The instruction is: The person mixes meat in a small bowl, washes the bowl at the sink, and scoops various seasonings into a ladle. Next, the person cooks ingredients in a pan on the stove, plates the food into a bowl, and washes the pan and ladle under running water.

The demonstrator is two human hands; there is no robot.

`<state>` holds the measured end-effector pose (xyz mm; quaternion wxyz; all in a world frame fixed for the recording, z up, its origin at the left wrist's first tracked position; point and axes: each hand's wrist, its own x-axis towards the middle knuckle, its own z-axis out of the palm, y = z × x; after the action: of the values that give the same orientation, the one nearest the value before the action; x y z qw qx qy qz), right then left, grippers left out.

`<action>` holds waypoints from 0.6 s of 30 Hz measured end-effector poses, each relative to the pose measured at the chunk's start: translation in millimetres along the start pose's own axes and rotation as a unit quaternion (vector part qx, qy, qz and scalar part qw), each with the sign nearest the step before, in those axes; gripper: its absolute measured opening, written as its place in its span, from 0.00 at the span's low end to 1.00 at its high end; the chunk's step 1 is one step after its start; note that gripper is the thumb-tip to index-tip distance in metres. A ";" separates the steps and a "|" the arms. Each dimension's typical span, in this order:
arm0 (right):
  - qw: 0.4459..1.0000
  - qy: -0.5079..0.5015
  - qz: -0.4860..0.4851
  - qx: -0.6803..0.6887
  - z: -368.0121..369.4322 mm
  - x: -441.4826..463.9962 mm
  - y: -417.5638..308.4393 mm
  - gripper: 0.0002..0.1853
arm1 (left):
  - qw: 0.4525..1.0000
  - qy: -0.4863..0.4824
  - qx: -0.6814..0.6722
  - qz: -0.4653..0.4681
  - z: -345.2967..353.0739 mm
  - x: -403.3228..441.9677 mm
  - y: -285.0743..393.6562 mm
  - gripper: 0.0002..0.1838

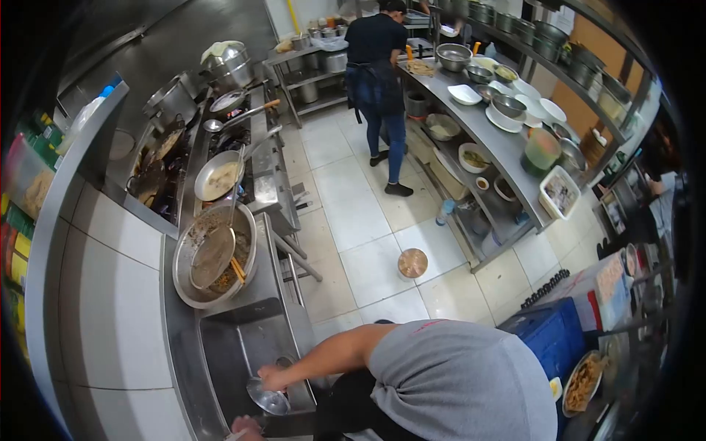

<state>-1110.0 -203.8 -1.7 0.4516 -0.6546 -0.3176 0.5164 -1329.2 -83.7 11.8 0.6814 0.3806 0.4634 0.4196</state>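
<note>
Metal bowl [270, 400], shiny and shallow, is at the sink [229, 353] in the lower left of the frame, its upper edge gripped by the curled fingers of the right hand [275, 378]; the left hand [247, 426] is cut off by the bottom edge, so its grip cannot be told. Red print on the grey shirt [471, 378], bottom centre, is too slanted to read, and yellow labels [18, 253] at the far left are too blurred.
</note>
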 end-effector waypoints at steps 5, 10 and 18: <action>0.995 0.030 0.005 0.096 39.2 0.1 8.9 0.10 | 0.998 0.021 0.065 0.004 11.4 -13.1 1.5 0.18; 0.986 0.023 0.023 0.165 35.1 -17.8 0.6 0.10 | 0.929 0.089 0.346 0.098 -29.6 9.7 -23.5 0.19; 0.728 0.162 -0.489 -0.452 32.7 -26.0 2.4 0.16 | 0.959 -0.128 0.180 -0.176 -27.9 -42.4 -61.1 0.27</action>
<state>-1148.4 -219.1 4.2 0.3370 -0.6092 -0.7115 -0.0945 -1351.6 -141.2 -38.3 0.7182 0.4603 0.4996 0.1506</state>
